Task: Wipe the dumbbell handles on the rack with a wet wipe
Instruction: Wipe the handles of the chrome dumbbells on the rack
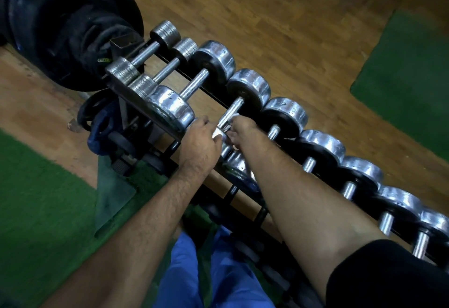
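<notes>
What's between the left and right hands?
In the head view, a dumbbell handle with the white wet wipe on it lies between left hand and right hand.

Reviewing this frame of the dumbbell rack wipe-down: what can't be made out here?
Head view only:
- Near end of the handle being wiped: covered by the left hand and right hand.
- Wet wipe: only white scraps show between the fingers; its extent is hidden.
- Lower rack tier: dark, crossed by both forearms.
- Dumbbells at far right: cut off by the frame edge.
</notes>
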`<action>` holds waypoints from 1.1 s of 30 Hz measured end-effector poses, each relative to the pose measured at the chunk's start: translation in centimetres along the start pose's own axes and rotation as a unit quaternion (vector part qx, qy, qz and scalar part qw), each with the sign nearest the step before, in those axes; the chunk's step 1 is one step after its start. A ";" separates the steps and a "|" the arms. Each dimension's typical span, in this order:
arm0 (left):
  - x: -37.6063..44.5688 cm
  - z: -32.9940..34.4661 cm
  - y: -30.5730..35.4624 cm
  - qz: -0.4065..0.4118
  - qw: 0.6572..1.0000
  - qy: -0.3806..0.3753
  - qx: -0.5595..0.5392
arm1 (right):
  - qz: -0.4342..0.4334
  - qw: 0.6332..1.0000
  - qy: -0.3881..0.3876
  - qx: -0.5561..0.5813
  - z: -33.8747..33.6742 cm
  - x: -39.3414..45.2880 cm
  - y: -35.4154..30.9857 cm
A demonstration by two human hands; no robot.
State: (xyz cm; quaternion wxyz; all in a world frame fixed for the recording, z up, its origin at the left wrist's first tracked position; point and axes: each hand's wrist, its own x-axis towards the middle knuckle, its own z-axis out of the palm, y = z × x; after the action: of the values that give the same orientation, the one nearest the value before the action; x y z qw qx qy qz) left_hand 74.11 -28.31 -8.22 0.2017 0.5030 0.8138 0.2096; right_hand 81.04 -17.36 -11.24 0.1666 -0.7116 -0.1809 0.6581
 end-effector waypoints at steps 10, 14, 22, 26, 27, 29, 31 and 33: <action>-0.9 0.3 0.2 -0.035 0.998 0.038 -0.024 | -0.098 0.949 0.012 -0.299 -0.8 0.6 -0.1; -1.0 0.2 0.2 -0.036 0.998 0.042 -0.033 | -0.176 0.910 0.057 -0.370 -1.3 -0.1 0.4; -0.9 0.2 0.0 -0.045 0.997 0.049 -0.050 | -0.415 0.728 -0.090 -0.538 -2.7 0.8 -0.7; -0.8 0.1 -0.1 -0.053 0.997 0.041 -0.041 | -0.502 0.612 -0.063 -0.608 -1.7 2.1 -1.6; -0.8 0.1 -0.1 -0.054 0.997 0.041 -0.041 | -0.509 0.596 -0.038 -0.620 -1.4 2.3 -1.5; -0.8 0.0 0.0 -0.054 0.997 0.042 -0.041 | -0.513 0.572 -0.025 -0.639 -1.2 2.3 -1.1; -0.8 0.0 0.1 -0.056 0.997 0.041 -0.041 | -0.528 0.540 -0.062 -0.652 -1.9 1.9 -0.7; -0.9 0.0 0.3 -0.061 0.996 0.043 -0.042 | -0.558 0.507 -0.117 -0.646 -3.2 1.9 -0.8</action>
State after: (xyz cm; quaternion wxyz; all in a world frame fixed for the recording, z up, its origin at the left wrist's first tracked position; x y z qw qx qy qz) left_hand 74.66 -28.98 -8.00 0.1999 0.4345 0.8413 0.2520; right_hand 84.33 -15.72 -12.21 -0.0290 -0.2909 -0.9336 0.2074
